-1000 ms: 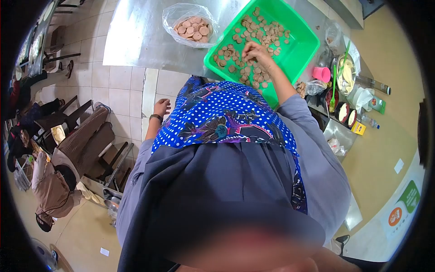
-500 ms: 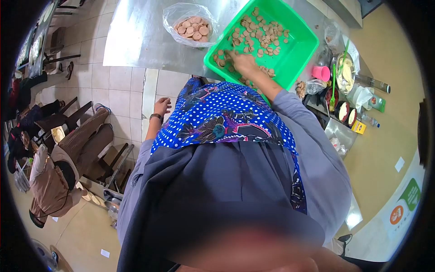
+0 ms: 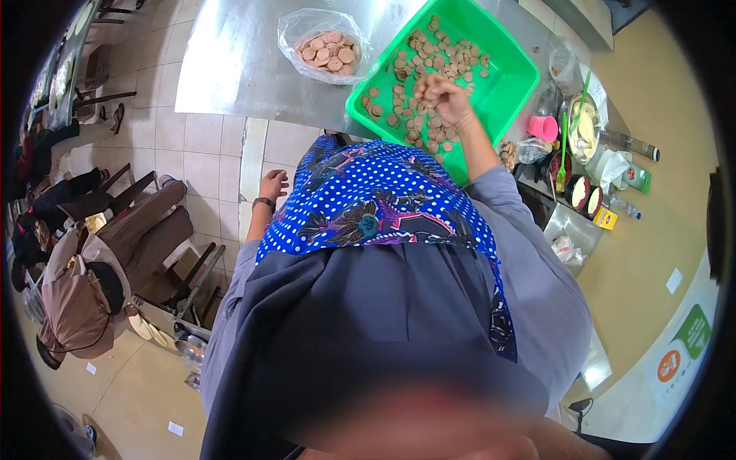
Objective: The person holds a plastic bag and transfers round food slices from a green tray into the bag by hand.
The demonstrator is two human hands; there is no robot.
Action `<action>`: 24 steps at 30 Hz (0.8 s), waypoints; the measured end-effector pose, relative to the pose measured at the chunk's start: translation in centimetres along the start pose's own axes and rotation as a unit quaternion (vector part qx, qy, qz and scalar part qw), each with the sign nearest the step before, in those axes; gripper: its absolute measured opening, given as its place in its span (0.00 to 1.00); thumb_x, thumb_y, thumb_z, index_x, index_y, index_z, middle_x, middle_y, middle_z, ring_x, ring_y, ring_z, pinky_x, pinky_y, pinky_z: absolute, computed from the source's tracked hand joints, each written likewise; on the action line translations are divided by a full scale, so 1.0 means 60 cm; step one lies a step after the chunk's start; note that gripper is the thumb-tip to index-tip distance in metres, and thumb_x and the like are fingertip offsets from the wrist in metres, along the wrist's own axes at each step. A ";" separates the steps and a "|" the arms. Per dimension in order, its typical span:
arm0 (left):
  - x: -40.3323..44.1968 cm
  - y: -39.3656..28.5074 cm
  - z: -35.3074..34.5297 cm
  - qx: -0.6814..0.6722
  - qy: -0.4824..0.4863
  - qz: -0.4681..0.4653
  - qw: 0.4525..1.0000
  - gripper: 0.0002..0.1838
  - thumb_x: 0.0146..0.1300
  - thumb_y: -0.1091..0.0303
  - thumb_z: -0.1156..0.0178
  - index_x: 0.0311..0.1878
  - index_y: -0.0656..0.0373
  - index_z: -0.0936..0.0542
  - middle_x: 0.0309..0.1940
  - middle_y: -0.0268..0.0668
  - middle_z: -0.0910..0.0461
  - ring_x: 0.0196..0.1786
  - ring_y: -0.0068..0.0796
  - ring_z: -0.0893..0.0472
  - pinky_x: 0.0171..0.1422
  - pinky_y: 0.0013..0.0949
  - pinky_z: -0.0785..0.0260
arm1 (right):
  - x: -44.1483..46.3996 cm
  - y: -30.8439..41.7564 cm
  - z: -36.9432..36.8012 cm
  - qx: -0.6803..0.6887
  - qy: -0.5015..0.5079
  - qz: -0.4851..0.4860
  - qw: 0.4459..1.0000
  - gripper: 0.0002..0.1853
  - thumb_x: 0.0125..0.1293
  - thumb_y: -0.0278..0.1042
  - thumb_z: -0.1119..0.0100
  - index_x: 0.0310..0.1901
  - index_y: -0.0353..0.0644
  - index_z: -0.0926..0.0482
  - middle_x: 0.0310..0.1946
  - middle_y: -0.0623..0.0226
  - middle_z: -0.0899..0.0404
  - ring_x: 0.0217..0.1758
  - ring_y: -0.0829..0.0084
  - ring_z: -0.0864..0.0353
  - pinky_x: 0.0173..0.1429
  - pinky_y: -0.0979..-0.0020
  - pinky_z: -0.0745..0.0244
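Over the green plastic tub (image 3: 512, 92) is my right hand (image 3: 448, 98), raised with its fingers curled in. What lies in those fingers, if anything, I cannot make out. Small brown round discs (image 3: 429, 55) are scattered across the tub's bottom, several of them below the hand. My left hand (image 3: 273, 186) hangs at my side beside the blue dotted apron (image 3: 330, 192), holding nothing, its fingers loosely bent and slightly apart. Left of the tub stands an open clear plastic bag (image 3: 288, 34) with larger, paler discs (image 3: 330, 54) inside.
The tub and bag rest on a metal table (image 3: 230, 69). To the right are a pink cup (image 3: 543, 127), a bowl with a green-handled utensil (image 3: 584, 126), and a yellow box (image 3: 606, 218). At left, another person (image 3: 80, 299) is near dark benches (image 3: 142, 222).
My right hand has lifted from the discs at the tub's near left side and moved right. More discs show near the tub's front. The person at left has shifted slightly.
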State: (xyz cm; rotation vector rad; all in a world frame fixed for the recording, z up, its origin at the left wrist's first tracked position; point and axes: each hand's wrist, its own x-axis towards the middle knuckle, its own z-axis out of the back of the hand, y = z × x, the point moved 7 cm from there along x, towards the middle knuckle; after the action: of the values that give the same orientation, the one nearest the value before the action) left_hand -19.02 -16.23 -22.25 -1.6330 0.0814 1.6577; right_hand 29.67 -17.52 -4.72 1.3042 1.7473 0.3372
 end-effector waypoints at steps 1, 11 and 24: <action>-0.005 -0.004 -0.001 0.005 0.001 0.001 1.000 0.19 0.62 0.58 0.43 0.52 0.59 0.24 0.40 0.36 0.20 0.36 0.27 0.20 0.32 0.30 0.26 | -0.001 0.021 0.022 0.028 -0.011 0.040 0.999 0.03 0.54 0.28 0.45 0.32 0.43 0.27 0.27 0.69 0.27 0.32 0.74 0.25 0.26 0.76 0.37; -0.013 -0.013 0.011 0.025 -0.011 0.012 1.000 0.18 0.63 0.58 0.43 0.51 0.58 0.24 0.40 0.35 0.21 0.36 0.25 0.21 0.32 0.30 0.26 | 0.070 0.159 0.196 -0.722 -0.394 0.071 0.564 0.18 0.56 0.43 0.40 0.50 0.54 0.21 0.44 0.66 0.19 0.48 0.63 0.21 0.53 0.55 0.29; -0.024 -0.012 0.016 0.000 -0.025 0.020 1.000 0.17 0.63 0.59 0.43 0.51 0.58 0.24 0.40 0.36 0.21 0.36 0.25 0.21 0.31 0.28 0.26 | 0.046 0.171 0.159 -0.179 -0.260 0.045 0.948 0.05 0.53 0.25 0.39 0.28 0.42 0.27 0.20 0.73 0.30 0.23 0.79 0.31 0.23 0.79 0.40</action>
State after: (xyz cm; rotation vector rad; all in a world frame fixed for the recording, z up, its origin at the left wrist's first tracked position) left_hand -19.60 -15.90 -20.49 -1.5992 0.0890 1.7266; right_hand 43.42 -13.65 -4.49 1.0842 1.1246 0.3094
